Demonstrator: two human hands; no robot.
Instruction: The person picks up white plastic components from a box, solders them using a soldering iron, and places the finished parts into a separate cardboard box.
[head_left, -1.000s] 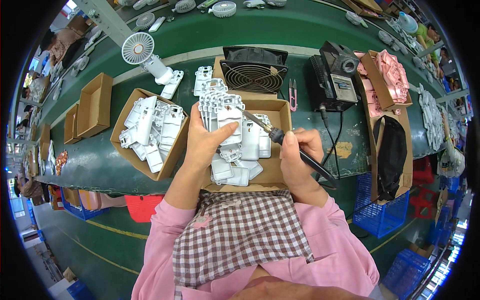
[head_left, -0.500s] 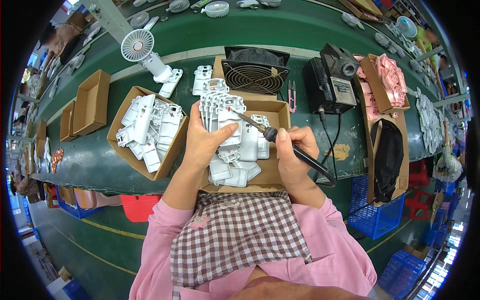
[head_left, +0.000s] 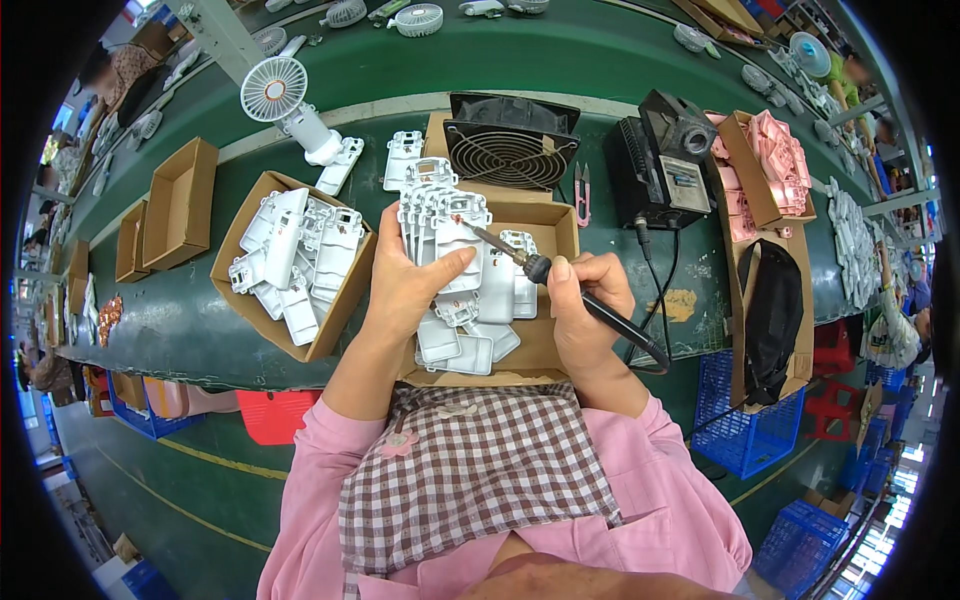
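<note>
left hand [head_left: 408, 285] partly hidden, soldering iron [head_left: 538, 268] tip contact unclear

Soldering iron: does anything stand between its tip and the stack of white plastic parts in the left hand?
Nothing visible does. The soldering iron, held in the right hand, points at the white stack; whether its tip touches is too small to tell. The thumb of the left hand lies below that line.

The casings [head_left: 455, 234] look like smooth, faintly glossy plastic, the box [head_left: 545, 350] matt cardboard. The soldering iron [head_left: 537, 268] has a dull metal shaft [head_left: 500, 246]; the apron [head_left: 470, 470] is matt cloth.
</note>
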